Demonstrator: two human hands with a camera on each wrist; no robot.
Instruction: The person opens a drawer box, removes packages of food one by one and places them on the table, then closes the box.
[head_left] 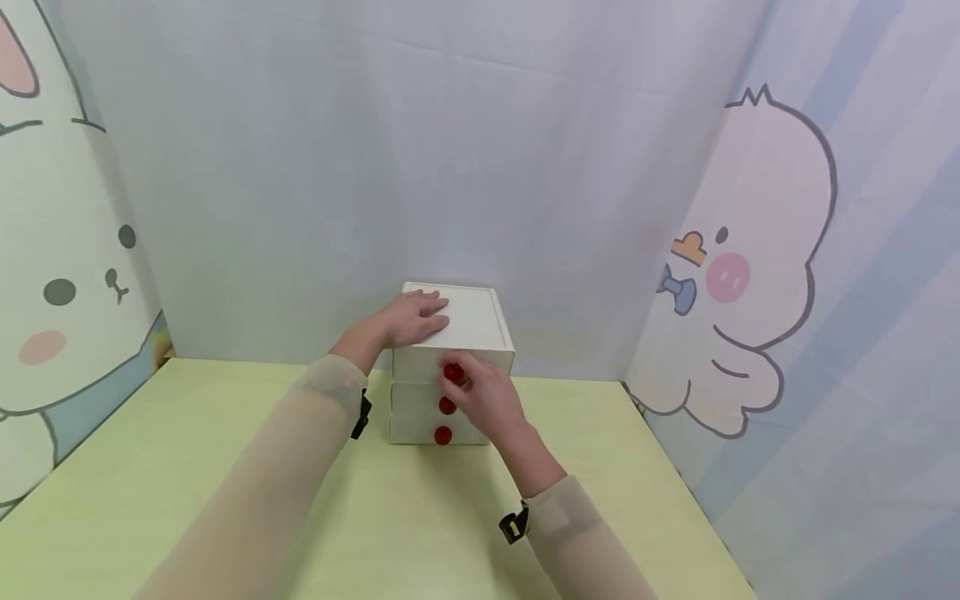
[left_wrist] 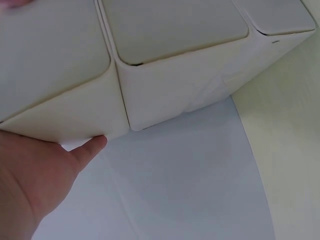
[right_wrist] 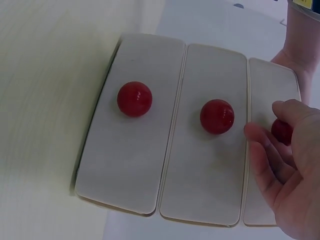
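Note:
A small white chest of three drawers (head_left: 412,367) stands on the table, each drawer front bearing a round red knob. My left hand (head_left: 411,319) rests on the chest's top with its fingers spread. In the left wrist view that hand (left_wrist: 40,175) lies along the top edge, most of its fingers out of sight. My right hand (head_left: 489,398) has its thumb and fingers curled round the top knob (head_left: 453,372). Below it are the middle knob (right_wrist: 217,116) and the bottom knob (right_wrist: 134,99), both untouched. All three drawers look closed.
The chest stands on a pale yellow-green table (head_left: 225,467) near its back edge. Behind it hangs a light grey-blue curtain (head_left: 480,167). Cartoon figures, a rabbit (head_left: 67,208) and a chick (head_left: 772,208), are printed on the side curtains.

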